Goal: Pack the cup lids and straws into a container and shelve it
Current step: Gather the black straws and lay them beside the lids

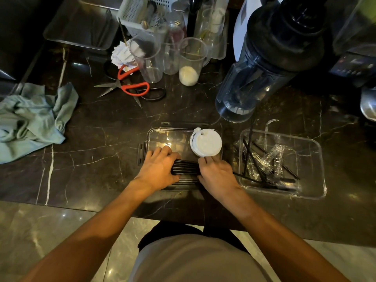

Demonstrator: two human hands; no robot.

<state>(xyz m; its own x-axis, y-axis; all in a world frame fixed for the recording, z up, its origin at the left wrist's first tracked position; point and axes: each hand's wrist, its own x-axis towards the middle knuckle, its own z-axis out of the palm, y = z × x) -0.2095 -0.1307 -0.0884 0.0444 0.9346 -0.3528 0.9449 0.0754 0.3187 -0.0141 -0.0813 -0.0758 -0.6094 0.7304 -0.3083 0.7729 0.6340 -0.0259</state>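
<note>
Clear container (162, 137) set on the dark marble surface (101, 123), square to the body at its near edge, presumably so both hands reach in evenly. Stack of white cup lids (206, 144) stood in the far right corner of the container, probably to leave the near long side free for straws. Bundle of black straws (186, 166) laid lengthwise along that near side. Left hand (160, 169) curled over the bundle's left end, fingers wrapped around it. Right hand (216, 174) gripping the right end, fingertips just beside the lid stack. Two-handed hold apparently meant to keep the straws parallel and press them flat, since loose straws roll and splay.

Second clear tray (309, 190) just right of the container, holding leftover black straws (254, 163) and crumpled clear wrappers (272, 159); likely the source, hence kept within the right hand's reach. One straw crossing its rim toward the container.

Beyond the container: blender jug (244, 88), red-handled scissors (130, 84), measuring cups (191, 62). Far left of the container: crumpled green cloth (30, 119).

Packing judged well along; container's cover not identified, shelving not begun.
</note>
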